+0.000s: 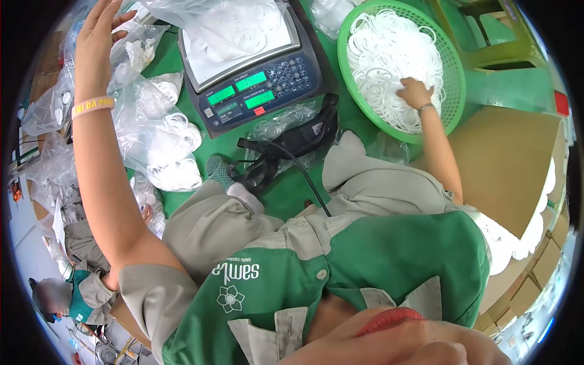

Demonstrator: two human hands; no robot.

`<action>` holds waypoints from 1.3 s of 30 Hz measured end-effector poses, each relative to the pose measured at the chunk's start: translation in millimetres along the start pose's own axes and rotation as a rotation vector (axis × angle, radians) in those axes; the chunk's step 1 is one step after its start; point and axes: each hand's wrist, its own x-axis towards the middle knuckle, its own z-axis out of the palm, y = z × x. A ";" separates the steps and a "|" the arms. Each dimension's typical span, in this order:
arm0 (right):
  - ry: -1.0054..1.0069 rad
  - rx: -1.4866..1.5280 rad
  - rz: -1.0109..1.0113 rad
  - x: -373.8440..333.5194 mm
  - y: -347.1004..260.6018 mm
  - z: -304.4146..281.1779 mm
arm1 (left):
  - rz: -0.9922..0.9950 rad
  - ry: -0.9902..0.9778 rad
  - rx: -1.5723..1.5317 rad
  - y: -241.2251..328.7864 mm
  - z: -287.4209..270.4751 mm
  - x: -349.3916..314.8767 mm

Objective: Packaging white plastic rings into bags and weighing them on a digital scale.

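Note:
My left hand (100,27) is raised at the far left with its fingers stretched out and holds nothing that I can see. Clear plastic bags lie near it. Over a round green plastic basket (451,91), my right hand (417,94) rests on a heap of thin white rings (389,52), its fingers apart. Between my hands stands a dark counting scale (255,97) with green lit displays. A clear plastic bag of white rings (243,33) lies on its pan.
Filled bags of white rings (167,143) lie left of the scale. A black strapped pouch (286,149) with a cable sits before me. At right are a cardboard box (496,164) and a green plastic stool (493,33). Another person (79,292) is at lower left.

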 end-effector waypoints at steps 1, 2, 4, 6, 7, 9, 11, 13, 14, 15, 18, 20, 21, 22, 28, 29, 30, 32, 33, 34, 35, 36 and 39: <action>0.085 -0.041 -0.045 -2.2 0.4 -6.5 | 0.021 0.006 0.018 2.7 -0.3 -4.2; 0.065 -0.106 -0.097 -3.6 -4.2 -15.9 | 0.018 0.011 0.025 5.1 0.3 -7.3; 0.064 -0.032 -0.248 15.6 1.9 -7.0 | 0.088 0.073 0.023 12.9 3.4 -11.9; 0.107 0.106 -0.531 46.6 10.7 19.3 | 0.079 0.077 -0.021 16.2 12.4 -11.0; 0.063 0.237 -0.573 52.1 -8.5 26.6 | 0.056 0.097 -0.037 16.6 9.2 -14.4; 0.095 0.203 -0.429 50.5 -27.8 37.7 | 0.113 0.335 0.155 5.8 22.5 -20.5; 0.101 0.467 -0.395 43.0 -32.4 43.9 | 0.028 0.270 0.116 -1.4 7.6 -14.2; -0.028 0.668 -0.354 31.1 -36.0 41.3 | 0.217 0.218 0.086 -7.3 1.7 -12.2; -0.007 0.496 -0.377 32.8 -15.3 45.0 | 0.215 0.160 -0.014 -12.0 10.5 -1.7; 0.027 0.372 -0.325 29.5 -0.2 51.2 | 0.320 0.143 -0.069 -22.2 23.0 11.1; -0.104 0.185 -0.262 12.4 -4.8 37.8 | 0.216 0.119 -0.088 -9.1 26.8 6.6; 0.078 -0.013 -0.276 -21.9 -52.0 19.3 | 0.277 0.151 -0.064 -14.2 14.1 -2.9; 0.257 -0.216 -0.229 -36.6 -59.2 15.1 | 0.332 0.192 -0.023 -21.5 10.6 -2.7; 0.421 -0.247 -0.267 -35.7 -58.3 25.6 | 0.387 0.237 0.032 -21.6 3.1 -4.3; 0.199 0.392 -0.284 23.0 -5.6 69.2 | 0.004 0.201 -0.181 3.2 -25.5 -37.7; 0.378 0.242 -0.296 24.5 -6.4 69.0 | 0.008 0.198 -0.189 4.5 -30.5 -43.5; 0.412 0.218 -0.265 25.5 -9.0 61.3 | 0.013 0.222 -0.196 12.7 -38.2 -54.6; 0.447 0.298 -0.232 36.3 10.7 51.0 | 0.026 0.247 -0.237 30.2 -42.6 -76.6; 0.476 0.378 -0.210 40.5 25.2 47.2 | 0.028 0.259 -0.258 39.8 -43.3 -91.2; 0.483 0.374 -0.201 43.5 38.6 44.3 | 0.049 0.214 -0.245 49.5 -43.5 -108.2; 0.459 0.457 -0.180 47.5 50.7 44.5 | 0.067 0.169 -0.231 58.3 -43.9 -125.2; 0.437 0.544 -0.158 52.4 62.0 46.0 | 0.102 0.064 -0.180 70.8 -41.4 -145.5; 0.410 0.802 -0.073 61.1 79.0 42.0 | 0.279 -0.351 0.053 84.3 -22.1 -206.0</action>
